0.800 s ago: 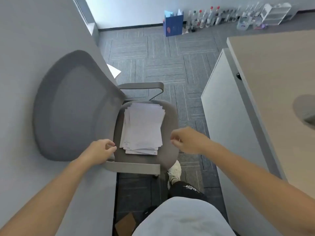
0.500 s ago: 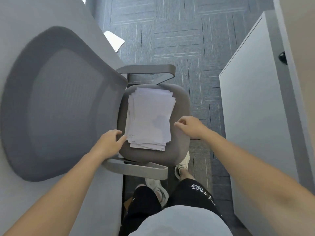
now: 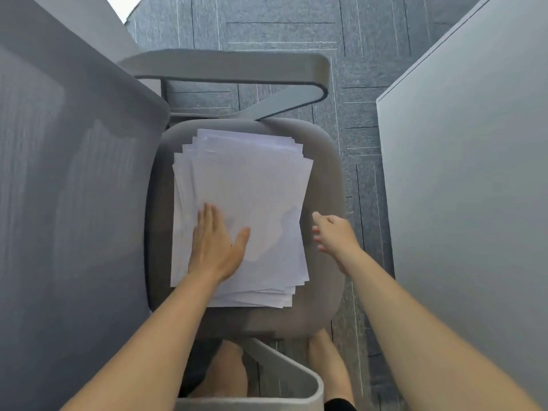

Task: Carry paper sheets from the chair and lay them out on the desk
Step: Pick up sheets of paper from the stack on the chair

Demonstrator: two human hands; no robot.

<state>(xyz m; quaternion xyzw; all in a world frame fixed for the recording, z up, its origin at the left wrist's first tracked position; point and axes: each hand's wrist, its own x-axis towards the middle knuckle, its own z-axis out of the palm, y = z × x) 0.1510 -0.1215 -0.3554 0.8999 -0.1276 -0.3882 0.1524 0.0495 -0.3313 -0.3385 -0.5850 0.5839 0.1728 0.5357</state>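
An office: mesh chair (image 3: 74, 203), carpet tiles (image 3: 267, 25), grey cabinet (image 3: 474, 173).

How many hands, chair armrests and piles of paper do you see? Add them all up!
Hands: 2, the left hand and the right hand
Armrests: 2, the far armrest and the near armrest
Paper piles: 1, the paper pile on the chair seat; its sheets overlap too much to count
Total: 5

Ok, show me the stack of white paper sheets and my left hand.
stack of white paper sheets (image 3: 252, 179), head view, top sheet's middle.
left hand (image 3: 215, 244), head view, back of the hand.
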